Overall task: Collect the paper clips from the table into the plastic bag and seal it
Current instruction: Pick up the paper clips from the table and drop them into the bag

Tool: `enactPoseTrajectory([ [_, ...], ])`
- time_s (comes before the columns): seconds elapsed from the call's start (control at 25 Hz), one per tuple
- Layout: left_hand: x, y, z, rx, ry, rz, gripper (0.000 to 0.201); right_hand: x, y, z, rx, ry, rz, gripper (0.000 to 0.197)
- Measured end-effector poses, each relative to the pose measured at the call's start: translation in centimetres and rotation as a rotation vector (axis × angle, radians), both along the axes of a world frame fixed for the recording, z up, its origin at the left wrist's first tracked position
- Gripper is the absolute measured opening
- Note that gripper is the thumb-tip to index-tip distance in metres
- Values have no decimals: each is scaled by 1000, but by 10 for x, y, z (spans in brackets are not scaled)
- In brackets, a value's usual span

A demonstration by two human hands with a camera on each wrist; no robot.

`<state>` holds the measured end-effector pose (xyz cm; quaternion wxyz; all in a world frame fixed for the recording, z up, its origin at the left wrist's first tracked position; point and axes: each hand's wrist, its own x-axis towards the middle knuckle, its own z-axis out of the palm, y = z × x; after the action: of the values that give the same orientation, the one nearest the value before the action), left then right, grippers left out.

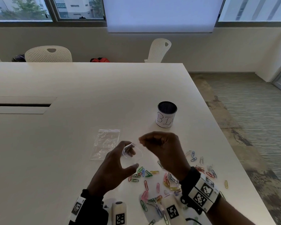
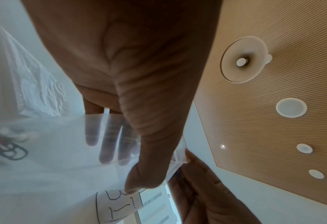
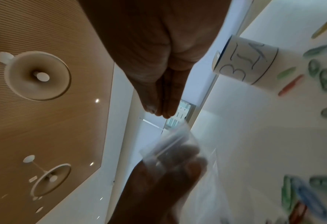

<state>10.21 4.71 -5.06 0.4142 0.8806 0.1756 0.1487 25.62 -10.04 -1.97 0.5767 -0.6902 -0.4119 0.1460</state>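
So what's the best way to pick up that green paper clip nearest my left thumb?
Pinch the green paper clip across its two long sides, coming straight down from above. It lies flat on the table, so nothing sticks up to grab, and other clips crowd it closely.

White table (image 1: 71,88), chairs (image 1: 48,54), windows (image 1: 23,8)

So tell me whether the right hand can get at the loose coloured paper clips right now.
Probably not yet: the right hand is pinching the clear plastic bag, though the paper clips lie uncovered just below.
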Motion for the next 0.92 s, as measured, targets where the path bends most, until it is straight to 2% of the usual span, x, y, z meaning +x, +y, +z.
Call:
enactPoseTrajectory([
  [0.12,-2,2,-2,2,-3,4,52,47,-11,-9,-133,-118,-184,15],
  [0.24,-2,3,-4,27,-7,16,53,101,-22,-28,-412,-289,-299,18],
  [0.32,-1,3,-4,39,-6,15,53,125,-26,-42,-596,-329,-316,24],
  [0.44,2,2,-4,48,1,11,55,135,-25,-58,-788,-380,-229,31],
  [0.6,3,1,-6,51,17,8,56,124,-22,-63,-824,-420,-113,28],
  [0.76,5,1,-7,47,28,13,56,115,-20,-50,-824,-417,114,24],
  [0.84,6,1,-6,45,31,12,57,119,-16,-45,-756,-368,73,25],
  [0.92,7,1,-5,46,36,8,57,123,-10,-44,-743,-411,45,33],
])
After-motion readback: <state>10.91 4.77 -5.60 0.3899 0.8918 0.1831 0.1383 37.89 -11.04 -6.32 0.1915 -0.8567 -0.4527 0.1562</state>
